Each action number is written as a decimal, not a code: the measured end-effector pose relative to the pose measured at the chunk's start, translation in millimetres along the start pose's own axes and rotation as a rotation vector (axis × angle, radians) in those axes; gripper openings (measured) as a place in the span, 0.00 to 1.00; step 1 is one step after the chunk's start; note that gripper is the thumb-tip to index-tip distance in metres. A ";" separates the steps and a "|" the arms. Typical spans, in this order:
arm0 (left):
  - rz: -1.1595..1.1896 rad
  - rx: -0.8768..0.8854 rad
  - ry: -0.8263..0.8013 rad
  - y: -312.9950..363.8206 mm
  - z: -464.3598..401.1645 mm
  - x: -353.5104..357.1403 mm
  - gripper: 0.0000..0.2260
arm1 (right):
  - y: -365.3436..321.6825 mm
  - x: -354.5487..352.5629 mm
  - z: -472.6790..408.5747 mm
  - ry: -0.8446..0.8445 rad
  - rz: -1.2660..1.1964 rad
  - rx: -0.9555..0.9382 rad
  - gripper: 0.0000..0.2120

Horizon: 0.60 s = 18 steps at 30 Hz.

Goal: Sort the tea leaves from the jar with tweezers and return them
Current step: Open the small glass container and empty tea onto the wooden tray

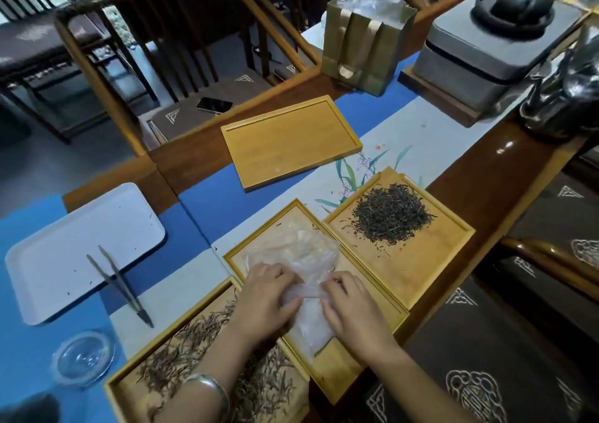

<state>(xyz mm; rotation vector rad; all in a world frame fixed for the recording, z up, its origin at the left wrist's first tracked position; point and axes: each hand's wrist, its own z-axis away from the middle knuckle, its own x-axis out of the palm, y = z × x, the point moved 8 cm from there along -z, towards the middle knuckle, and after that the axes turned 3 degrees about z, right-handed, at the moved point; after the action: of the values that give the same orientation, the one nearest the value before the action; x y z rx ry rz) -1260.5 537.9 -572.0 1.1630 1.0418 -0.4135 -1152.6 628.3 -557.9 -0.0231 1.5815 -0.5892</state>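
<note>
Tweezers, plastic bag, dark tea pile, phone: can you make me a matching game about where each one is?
Things:
1. tweezers
2. plastic bag
3. dark tea pile
4. phone

Places:
A. on a chair seat
B. in the wooden tray on the right
C. partly on the white tray
D. under both hands, in the middle wooden tray

Pairs: 1-C, 2-D, 3-B, 4-A

wooden table (479, 176), blue-white runner (207, 202), trays
</note>
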 end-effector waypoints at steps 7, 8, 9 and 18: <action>0.065 -0.013 0.250 1.0 58.6 -97.8 0.17 | -58.7 -42.9 6.4 0.192 -0.134 -0.021 0.14; 0.066 -0.031 0.307 -2.4 74.3 -116.0 0.16 | -72.4 -45.5 7.3 0.205 -0.149 -0.032 0.14; 0.067 -0.057 0.371 -7.6 92.1 -133.9 0.16 | -88.4 -47.0 8.2 0.209 -0.161 -0.046 0.15; 0.489 -0.566 0.806 -86.6 286.1 -204.3 0.17 | -243.4 -21.1 42.4 0.239 -0.316 -0.202 0.12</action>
<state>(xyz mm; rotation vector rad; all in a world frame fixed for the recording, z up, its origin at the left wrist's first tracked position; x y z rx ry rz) -1296.9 202.1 -441.6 1.0152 1.3737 0.7610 -1191.3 410.9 -445.3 -0.3718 1.8821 -0.6938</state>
